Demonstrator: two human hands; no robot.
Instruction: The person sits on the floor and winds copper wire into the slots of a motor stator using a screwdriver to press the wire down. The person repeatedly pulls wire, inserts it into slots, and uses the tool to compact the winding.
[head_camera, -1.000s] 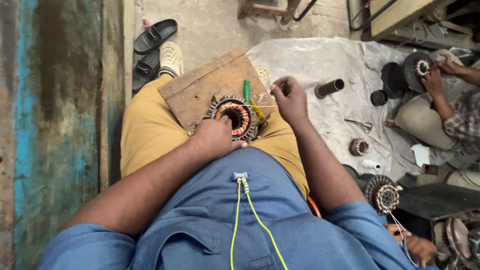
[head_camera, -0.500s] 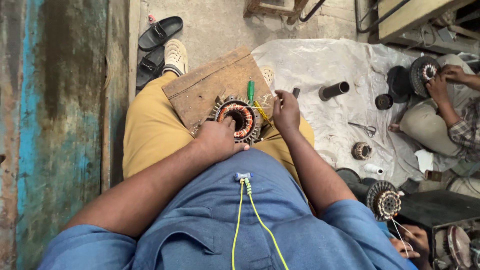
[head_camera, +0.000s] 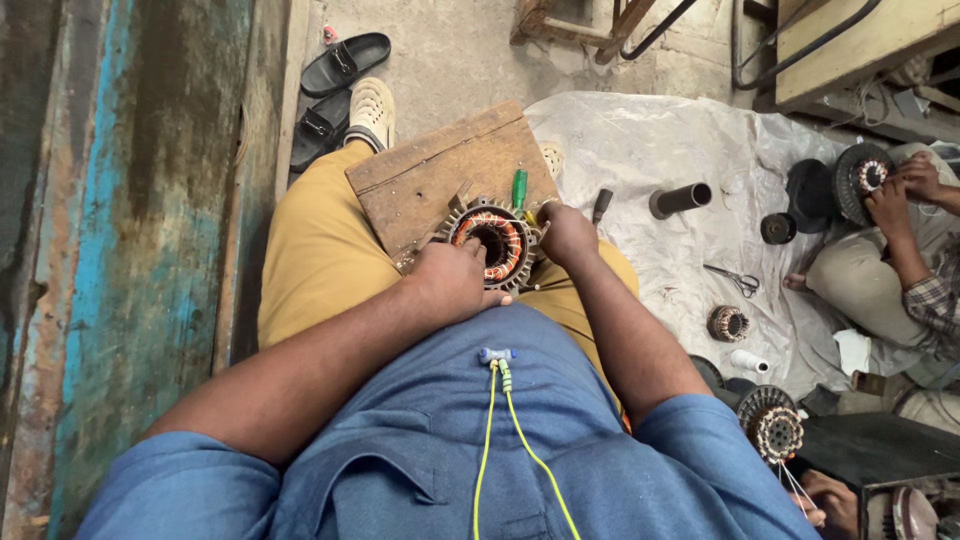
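Observation:
A round motor stator (head_camera: 492, 243) with copper windings rests on a wooden board (head_camera: 430, 180) across my lap. My left hand (head_camera: 455, 280) grips the stator's near edge and holds it still. My right hand (head_camera: 566, 232) is closed at the stator's right rim. A green-handled tool (head_camera: 519, 188) sticks up just beyond it; whether the hand grips that tool is hidden by the fingers. Yellow cords (head_camera: 500, 420) hang down my blue shirt.
A plastic sheet (head_camera: 660, 150) on the floor at right carries a dark tube (head_camera: 680, 199), scissors (head_camera: 733, 279) and small wound coils (head_camera: 728, 323). Another person's hands (head_camera: 900, 190) work on a stator at far right. Sandals (head_camera: 340, 70) lie ahead; a painted wall (head_camera: 120, 200) runs along the left.
My right hand has come down from above the board to the stator's right rim. The left hand has stayed on the stator.

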